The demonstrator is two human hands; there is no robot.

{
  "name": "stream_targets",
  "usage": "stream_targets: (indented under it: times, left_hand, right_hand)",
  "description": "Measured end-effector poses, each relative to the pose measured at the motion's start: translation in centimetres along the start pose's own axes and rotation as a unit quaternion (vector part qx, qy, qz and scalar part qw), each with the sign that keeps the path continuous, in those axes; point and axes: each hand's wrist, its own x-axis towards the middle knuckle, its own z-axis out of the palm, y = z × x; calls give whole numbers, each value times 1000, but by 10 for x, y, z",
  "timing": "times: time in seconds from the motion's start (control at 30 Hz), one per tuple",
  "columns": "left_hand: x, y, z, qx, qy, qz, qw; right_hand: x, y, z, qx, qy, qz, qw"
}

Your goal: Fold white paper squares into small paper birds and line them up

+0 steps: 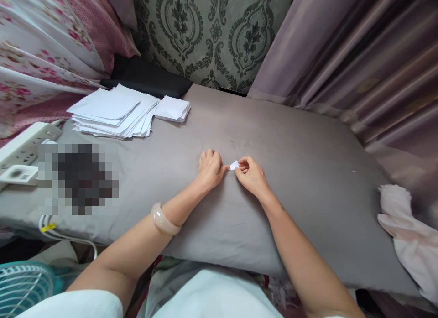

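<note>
A small folded piece of white paper point(233, 165) lies between my two hands on the grey cloth-covered table point(308, 190). My left hand point(210, 166) has its fingers curled under, and its thumb presses the paper's left end against the cloth. At the other end, my right hand point(251, 174) pinches the paper between thumb and fingers. The paper's middle shows in the gap, and the hands cover its ends. A pale bangle point(164, 220) circles my left forearm.
White paper sheets point(109, 110) are piled at the back left beside a smaller paper stack point(173, 109). A power strip point(25, 147) and a blurred-out patch are on the left. A pinkish cloth point(407, 236) lies at the right edge; a fan point(27, 286) stands lower left.
</note>
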Motion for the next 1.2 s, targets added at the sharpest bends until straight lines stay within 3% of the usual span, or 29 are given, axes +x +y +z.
stream_targets:
  times: [0.27,0.37,0.5,0.83,1.03,1.13,1.2]
  left_hand:
    - [4,-6,1,-43,2,-15,999]
    - [5,-8,2,-49,1,-12,999]
    - [6,-9,2,-47,-5,-13,999]
    - [6,-10,2,-34,2,-3,999]
    - [3,-1,-5,-72,-16,13,997]
    - [1,3,-5,-69,-25,63,995]
    - [1,4,-5,-58,-26,82,995]
  right_hand:
    - [18,-10,2,-79,-29,66,994]
    - [29,-17,-1,-102,-83,112,985]
    - [36,-21,-11,-72,-134,135,979]
    - [38,-10,-28,-32,-144,140,979]
    - [21,9,-41,17,-119,15,993]
    - [12,24,-32,23,-106,-100,989]
    - [11,33,-24,13,-69,-143,987]
